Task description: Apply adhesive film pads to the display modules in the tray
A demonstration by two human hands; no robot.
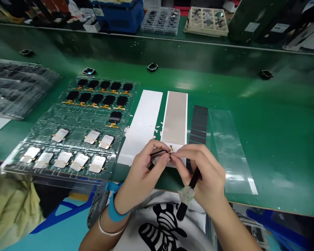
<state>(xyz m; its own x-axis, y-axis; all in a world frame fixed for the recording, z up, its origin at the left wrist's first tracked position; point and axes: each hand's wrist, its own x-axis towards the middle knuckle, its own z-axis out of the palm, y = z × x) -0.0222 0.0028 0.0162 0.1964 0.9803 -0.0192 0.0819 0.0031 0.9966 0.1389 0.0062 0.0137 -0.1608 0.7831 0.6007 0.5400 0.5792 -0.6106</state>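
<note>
Between thumb and fingers, my left hand [143, 170] holds a small watch-screen panel [159, 152] by its dark edge. A short gold-and-dark flex cable [172, 148] shows at the fingertips. My right hand [205, 170] is closed, its thumb and fingertips pinching at the panel's right end; what they pinch is too small to make out. Tucked in the same hand is a black stick-like tool [182, 211] with a pale wrapping around its middle. Below the hands lies a beige sheet with a white border [174, 118].
A clear tray [68, 113] of screens, some dark side up and some silver, sits left. Around the hands lie a white strip [146, 122], a dark strip [200, 118] and clear film [231, 150]. Stacked trays [15, 87] stand far left; watch cases [152, 67] sit behind.
</note>
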